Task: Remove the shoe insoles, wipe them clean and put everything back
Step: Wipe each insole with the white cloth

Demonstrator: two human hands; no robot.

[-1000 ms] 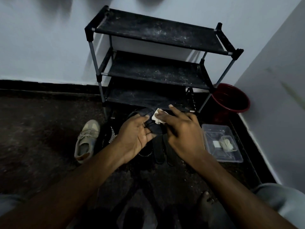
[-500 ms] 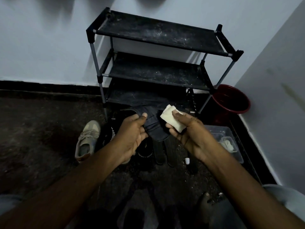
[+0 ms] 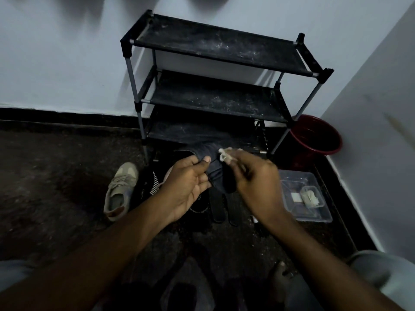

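**Two hands on one dark insole, wipe at the top end**

Both forearms come in from the bottom edge, with grey trouser knees either side. The left hand (image 3: 190, 185) has the dark insole (image 3: 216, 173) pinched at its edge between thumb and curled fingers, holding it up off the floor. The right hand (image 3: 253, 178) is kinda blurry, but its fingertips are closed round a small white wipe (image 3: 224, 154) right at the insole's far end.

On the floor below are two dark flat strips (image 3: 217, 209) (more insoles or slides, can't tell). A beige sneaker (image 3: 121, 189) sits off to the left, with a black striped shoe (image 3: 148, 187) beside it. A clear plastic tub (image 3: 314, 176) sits to the right with pale bits inside. Further back there's a dusty black three-shelf rack (image 3: 215, 48) against the wall, and a red bucket (image 3: 316, 135) in the corner.
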